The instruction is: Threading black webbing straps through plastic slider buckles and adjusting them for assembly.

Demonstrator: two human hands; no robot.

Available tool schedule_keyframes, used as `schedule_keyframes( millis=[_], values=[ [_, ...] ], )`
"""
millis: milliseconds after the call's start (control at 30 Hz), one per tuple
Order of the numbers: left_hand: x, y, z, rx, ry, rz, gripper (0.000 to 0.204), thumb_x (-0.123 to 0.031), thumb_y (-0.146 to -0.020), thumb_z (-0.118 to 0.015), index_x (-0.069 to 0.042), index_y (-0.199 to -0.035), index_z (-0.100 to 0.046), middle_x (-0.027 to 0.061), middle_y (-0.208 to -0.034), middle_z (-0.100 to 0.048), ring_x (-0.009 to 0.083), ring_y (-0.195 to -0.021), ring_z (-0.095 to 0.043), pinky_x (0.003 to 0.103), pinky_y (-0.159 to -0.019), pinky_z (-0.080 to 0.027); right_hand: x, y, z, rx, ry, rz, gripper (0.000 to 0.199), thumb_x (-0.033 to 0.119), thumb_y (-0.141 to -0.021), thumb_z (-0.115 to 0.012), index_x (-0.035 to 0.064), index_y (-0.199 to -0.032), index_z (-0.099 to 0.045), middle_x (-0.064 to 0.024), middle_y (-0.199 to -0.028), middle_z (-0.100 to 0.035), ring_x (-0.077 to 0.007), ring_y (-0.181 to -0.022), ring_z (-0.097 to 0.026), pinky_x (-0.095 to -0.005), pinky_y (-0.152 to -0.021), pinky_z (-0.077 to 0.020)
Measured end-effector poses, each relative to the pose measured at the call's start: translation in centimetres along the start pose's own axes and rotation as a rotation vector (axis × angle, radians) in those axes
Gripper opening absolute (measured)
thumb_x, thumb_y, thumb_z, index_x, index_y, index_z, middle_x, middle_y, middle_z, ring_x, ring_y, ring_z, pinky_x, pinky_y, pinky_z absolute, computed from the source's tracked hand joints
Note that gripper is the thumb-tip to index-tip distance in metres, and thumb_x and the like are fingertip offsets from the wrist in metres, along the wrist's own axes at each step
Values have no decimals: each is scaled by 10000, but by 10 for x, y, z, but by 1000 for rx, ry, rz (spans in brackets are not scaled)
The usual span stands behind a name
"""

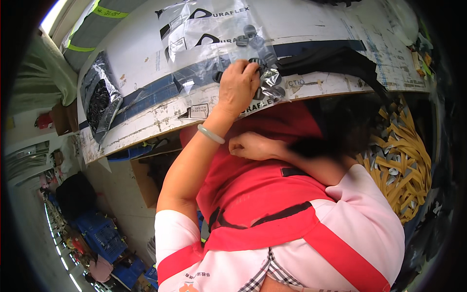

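Note:
My left hand (238,83) reaches over the table's near edge, its fingers bent down among small black plastic pieces (275,91) in a clear plastic bag (214,56). Its fingertips are drawn together at a dark piece; whether they grip it is hard to make out. My right hand (250,145) is curled closed in front of my red apron (262,187), below the table edge. What it holds, if anything, is hidden. A dark blurred mass (335,129) covers part of my right forearm. Black fabric (331,63) lies on the table right of the bag and hangs over its edge.
On the worn white table (138,56), another clear bag with black contents (100,97) lies at the left. A heap of yellow-brown strips (401,165) is at the right, below table height. Blue crates (102,236) stand on the floor at the lower left.

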State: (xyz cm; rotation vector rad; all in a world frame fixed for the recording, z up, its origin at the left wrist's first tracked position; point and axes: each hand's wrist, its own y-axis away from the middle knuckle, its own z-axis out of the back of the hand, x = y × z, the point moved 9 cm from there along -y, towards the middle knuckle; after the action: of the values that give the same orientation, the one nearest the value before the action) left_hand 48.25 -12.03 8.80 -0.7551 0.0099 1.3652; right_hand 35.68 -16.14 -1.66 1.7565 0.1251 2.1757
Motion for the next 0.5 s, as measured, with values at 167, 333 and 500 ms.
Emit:
schedule_keyframes(
  millis=[167,333,500],
  values=[
    [26,-5,2,-36,45,159,109,-175,-830,-661,-108,-915,-648,97,-868,-641,302,-658,-629,381,-593,-496,0,-2,-8,13,33,37,162,184,-847,-599,35,-896,-640,-153,-853,-675,-306,-815,-652,-396,-729,-496],
    [88,8,-3,-138,1020,913,114,-181,-878,-666,-72,-887,-631,65,-740,-634,113,-499,-474,266,-455,-375,5,1,-7,-9,19,82,167,176,-843,-602,29,-913,-639,-167,-854,-670,-315,-791,-652,-397,-716,-497],
    [36,32,25,-138,1899,1020,184,-185,-957,-560,-40,-1070,-556,63,-864,-591,87,-542,-423,189,-415,-308,56,43,58,-438,-461,79,115,141,-919,-590,40,-953,-635,-38,-741,-627,-105,-634,-576,-247,-578,-473]
  ],
)
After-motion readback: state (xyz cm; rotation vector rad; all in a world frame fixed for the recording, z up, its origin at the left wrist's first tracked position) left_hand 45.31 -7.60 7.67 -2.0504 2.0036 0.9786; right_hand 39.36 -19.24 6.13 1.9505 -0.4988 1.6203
